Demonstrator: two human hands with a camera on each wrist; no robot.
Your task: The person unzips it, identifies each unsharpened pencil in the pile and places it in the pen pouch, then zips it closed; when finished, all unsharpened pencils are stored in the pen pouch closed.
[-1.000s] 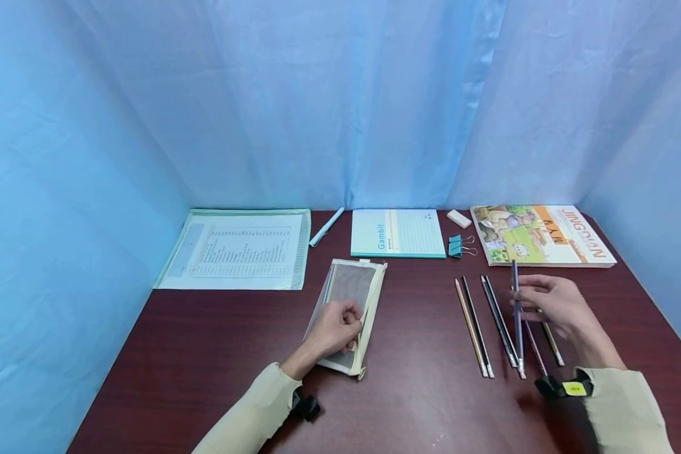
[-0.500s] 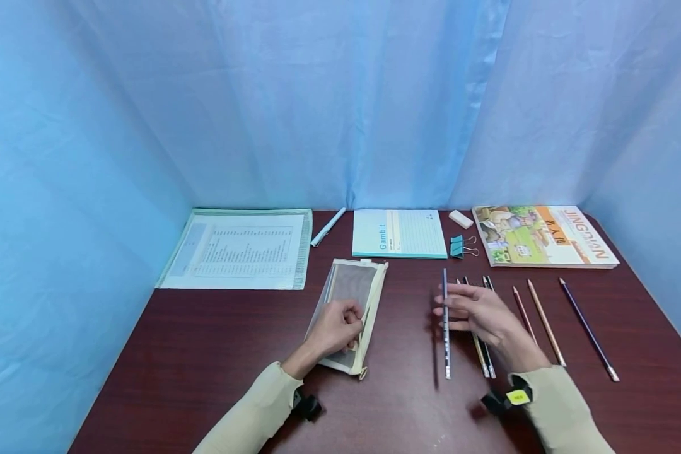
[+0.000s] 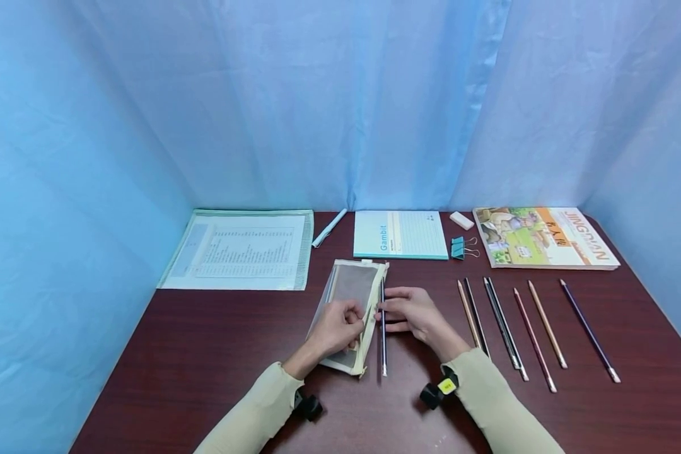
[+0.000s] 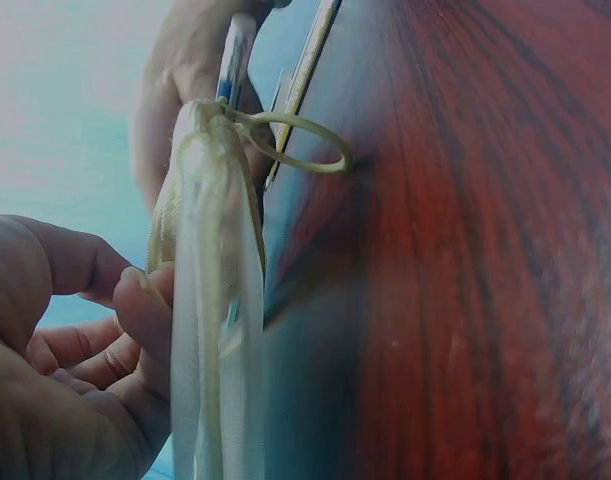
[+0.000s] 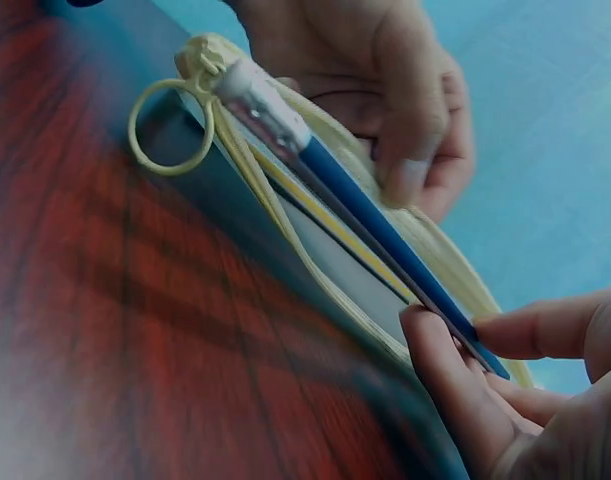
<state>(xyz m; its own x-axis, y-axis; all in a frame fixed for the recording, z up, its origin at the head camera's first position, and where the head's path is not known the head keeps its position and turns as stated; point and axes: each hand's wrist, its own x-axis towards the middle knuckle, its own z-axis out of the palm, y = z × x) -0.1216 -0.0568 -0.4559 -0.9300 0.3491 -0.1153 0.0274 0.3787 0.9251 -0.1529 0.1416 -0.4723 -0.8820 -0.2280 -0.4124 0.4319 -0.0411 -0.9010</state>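
Note:
A cream mesh pencil pouch [image 3: 359,277] with a zip along its right side lies at mid-table. My left hand [image 3: 333,329] pinches the zip edge, and the pouch mouth gapes in the right wrist view. With thumb and fingertips, my right hand [image 3: 419,315] holds a blue pencil [image 5: 370,225] lengthwise along that mouth. Its white eraser end [image 5: 263,103] is beside the pouch's corner, near the zip's ring pull [image 5: 172,127]. A slim yellow-striped thing [image 5: 335,230] shows inside the opening.
Several pencils lie to the right, including a pink one [image 3: 535,340] and a purple one [image 3: 590,331]. Along the back are a document folder [image 3: 235,252], a pen [image 3: 330,227], a notebook [image 3: 400,234], an eraser [image 3: 461,220], a binder clip [image 3: 458,248] and a book [image 3: 545,237].
My right hand has carried the blue pencil leftward from the row of pencils to the pouch's zip edge. The left hand and pouch have stayed in place.

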